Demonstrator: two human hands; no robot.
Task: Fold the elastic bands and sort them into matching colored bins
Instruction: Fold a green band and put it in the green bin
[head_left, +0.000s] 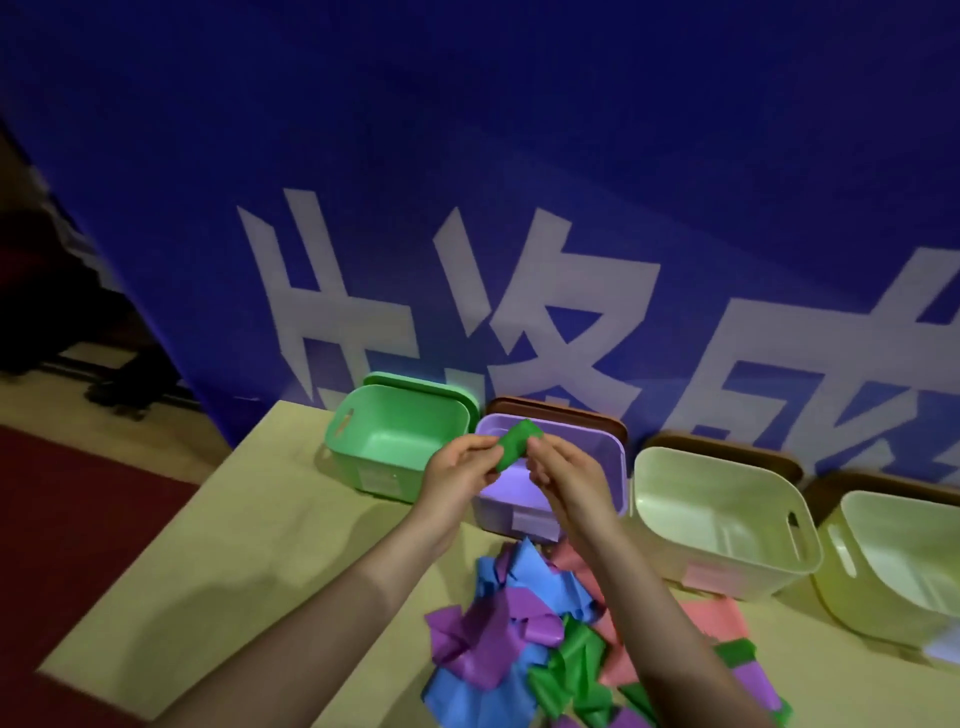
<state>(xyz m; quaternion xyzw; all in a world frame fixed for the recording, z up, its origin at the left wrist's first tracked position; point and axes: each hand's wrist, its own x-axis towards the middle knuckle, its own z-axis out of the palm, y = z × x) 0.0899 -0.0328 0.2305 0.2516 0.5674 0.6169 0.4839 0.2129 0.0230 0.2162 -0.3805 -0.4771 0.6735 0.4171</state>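
Observation:
A small folded green band (514, 444) is held up in the air over the purple bin (613, 467). My left hand (460, 467) pinches its left end and my right hand (563, 473) pinches its right end. The green bin (353, 441) stands just left of the purple one, with nothing visible inside it. A heap of loose bands (524, 649) in purple, blue, green and pink lies on the table between my forearms and to their right.
Two pale yellow-cream bins (727, 561) (883, 587) stand to the right of the purple bin. Brown lids lean behind the bins. A blue banner (467, 208) with white characters rises right behind the table. The beige table (234, 545) ends at the left over red carpet.

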